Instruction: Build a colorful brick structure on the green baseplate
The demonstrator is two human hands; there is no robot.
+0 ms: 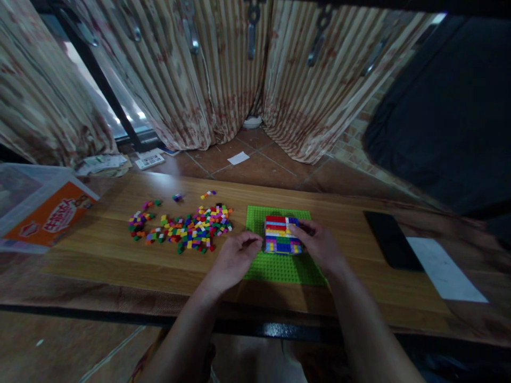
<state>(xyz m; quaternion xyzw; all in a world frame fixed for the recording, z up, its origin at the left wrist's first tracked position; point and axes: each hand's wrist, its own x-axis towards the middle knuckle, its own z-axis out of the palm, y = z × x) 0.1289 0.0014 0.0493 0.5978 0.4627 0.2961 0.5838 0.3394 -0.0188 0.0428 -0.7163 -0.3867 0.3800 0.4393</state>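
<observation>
A block of stacked small bricks (279, 235) in red, white, yellow, green and blue stands on a bright green baseplate (275, 268) on the wooden table. My left hand (235, 258) rests at the block's left side, fingers curled toward it. My right hand (317, 243) holds the block's right side, thumb and fingers pressed on its top right corner. A pile of several loose coloured bricks (187, 226) lies spread to the left of the baseplate.
An orange and white box in a clear plastic bin (43, 215) sits at the left. A black phone (390, 239) and a white sheet (443, 268) lie at the right. Curtains, floor tiles and scattered paper lie beyond the table (120, 255).
</observation>
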